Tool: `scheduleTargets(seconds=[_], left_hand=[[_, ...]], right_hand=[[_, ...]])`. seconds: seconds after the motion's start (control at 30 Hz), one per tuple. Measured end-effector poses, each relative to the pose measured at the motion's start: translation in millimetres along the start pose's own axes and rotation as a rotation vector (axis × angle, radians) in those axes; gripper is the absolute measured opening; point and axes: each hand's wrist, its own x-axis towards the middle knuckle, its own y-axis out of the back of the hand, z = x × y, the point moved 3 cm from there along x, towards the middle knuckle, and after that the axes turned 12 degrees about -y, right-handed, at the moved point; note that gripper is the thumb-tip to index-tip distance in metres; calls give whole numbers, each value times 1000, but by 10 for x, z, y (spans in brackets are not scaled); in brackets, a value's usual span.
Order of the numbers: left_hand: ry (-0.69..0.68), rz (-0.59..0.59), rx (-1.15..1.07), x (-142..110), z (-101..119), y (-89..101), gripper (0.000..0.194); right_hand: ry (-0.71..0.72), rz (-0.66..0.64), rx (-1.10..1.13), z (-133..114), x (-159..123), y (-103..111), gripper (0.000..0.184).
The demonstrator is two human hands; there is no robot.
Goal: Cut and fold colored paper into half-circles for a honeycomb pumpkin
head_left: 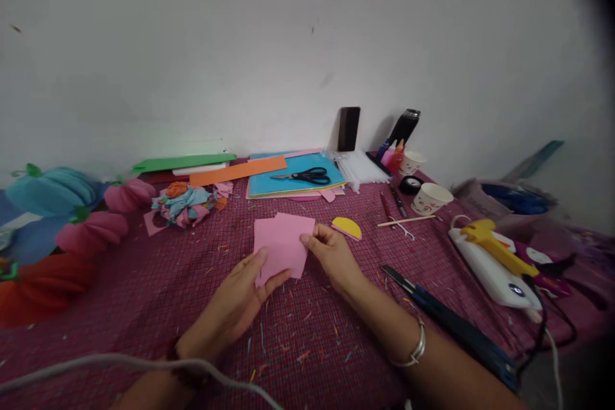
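Observation:
Pink paper squares (283, 240), at least two overlapping and slightly out of line, are held up over the table in both hands. My left hand (247, 278) grips them at the lower left, thumb in front and fingers behind. With thumb and forefinger, my right hand (331, 253) pinches their right edge near the upper corner. Just beyond the right hand lies a yellow half-round piece (348, 227) with a pink edge. Black-handled scissors (310, 175) rest on a stack of coloured sheets (262, 186) at the back.
Paper pumpkins (91, 234) stand at the left, near crumpled paper scraps (187, 202). On the right are a large cutter knife (432, 307), a yellow glue gun (497, 246) on a white power strip (494, 269), and paper cups (431, 198). A white cord (129, 362) crosses the front.

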Motion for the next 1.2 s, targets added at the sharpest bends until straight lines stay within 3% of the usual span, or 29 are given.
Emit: scheduleTargets(seconds=[0.13, 0.33, 0.47, 0.57, 0.7, 0.87, 1.07, 1.2], left_hand=[[8, 76, 132, 20, 47, 123, 19], [-183, 259, 140, 115, 314, 354, 10], [-258, 297, 124, 132, 443, 369, 11], [-247, 297, 81, 137, 430, 346, 13], [-101, 254, 79, 135, 310, 321, 15], [60, 117, 138, 77, 142, 277, 15], [106, -56, 133, 27, 42, 163, 33], [105, -63, 161, 11, 8, 131, 33]], right_hand=[[-17, -26, 65, 10, 43, 35, 19], [-101, 67, -97, 18, 166, 188, 24], [-112, 68, -110, 33, 196, 190, 27], [-133, 95, -39, 45, 192, 172, 40], [-257, -25, 121, 61, 186, 130, 52], [-353, -133, 247, 67, 151, 101, 51], [-228, -94, 31, 76, 75, -34, 45], [-213, -130, -106, 129, 41, -127, 37]])
